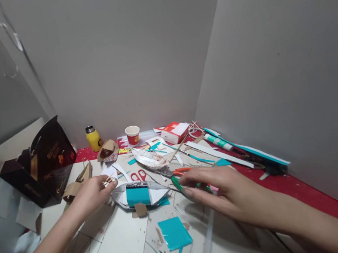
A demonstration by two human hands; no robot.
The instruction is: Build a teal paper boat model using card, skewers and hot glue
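Observation:
My left hand [97,193] has its thumb and fingers closed round thin wooden sticks [109,181], just above the left tip of a small boat shape [159,193]. That boat has a white inside, a turquoise block [138,195] across its middle and a brown cardboard piece [141,210] at its near side. Over its right end, my right hand [212,188] has thumb and fingers around the green handle of a pair of scissors [176,182], blades pointing up and left. A turquoise square [175,233] lies nearer to me.
Red-handled scissors [139,176], a white boat shape [150,157] and paper scraps lie behind. Farther back stand a yellow bottle [93,138], a paper cup [133,136] and a red box [175,132]. A dark box [52,158] is at left; long strips [223,155] lie at right.

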